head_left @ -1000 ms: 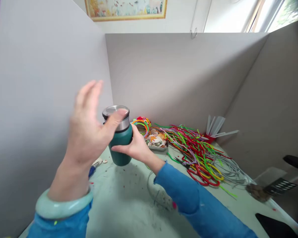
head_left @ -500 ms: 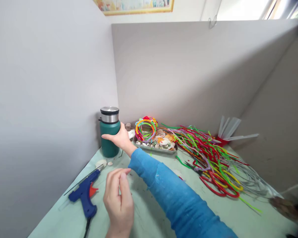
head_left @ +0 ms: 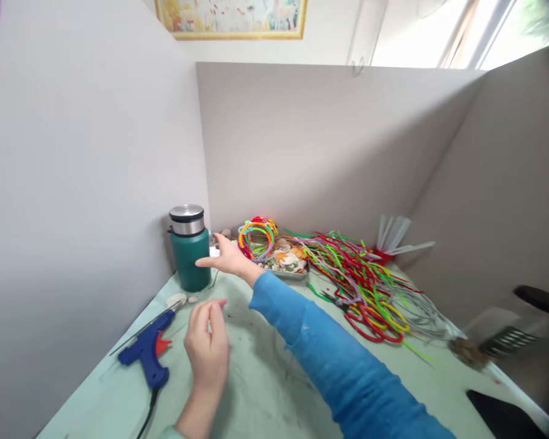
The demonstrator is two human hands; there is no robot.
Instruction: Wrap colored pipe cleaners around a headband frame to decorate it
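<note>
Pale green tabletop (head_left: 265,390) nearest: the left hand (head_left: 207,347) is held just above it, fingers loosely curled and nothing gripped, with a blue glue gun (head_left: 146,353) lying just beside it. Farther out, the right hand (head_left: 229,259) is stretched forward on a blue-sleeved arm, open and empty, thumb tip at the side of the green flask (head_left: 190,250); actual contact cannot be told. The flask is seen upright in the far-left corner with its steel lid on, so the setting-down is judged finished, no grip being seen on it.
</note>
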